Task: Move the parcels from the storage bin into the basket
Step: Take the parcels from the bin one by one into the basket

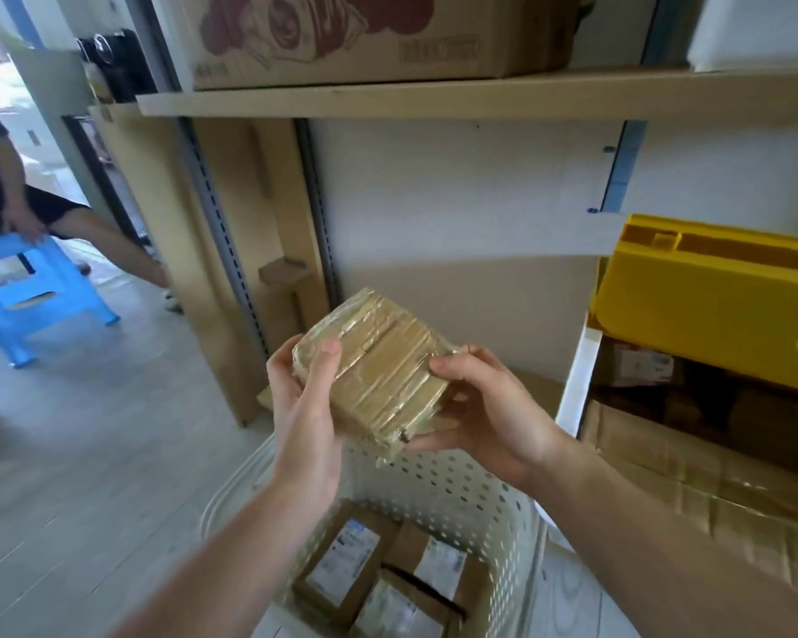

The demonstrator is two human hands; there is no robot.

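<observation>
Parcel (378, 361), tape-wrapped cardboard: held tilted above perforated white basket (457, 485), gripped by left hand (302, 407) with thumb on top and right hand (484, 412) cupping its far edge. Labelled parcels (342, 559) lie in basket.

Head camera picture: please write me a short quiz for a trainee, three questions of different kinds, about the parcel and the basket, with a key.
1. True or false: both hands hold the taped parcel above the basket.
2. Multiple choice: what already lies in the basket? A) labelled parcels B) bottles C) nothing
3. Fill in: the yellow bin stands to the person's ____ side.

Key
1. True. The left hand grips the parcel's left edge and the right hand its right edge, over the basket.
2. A. Several parcels with white labels lie on the bottom.
3. Right.
</observation>
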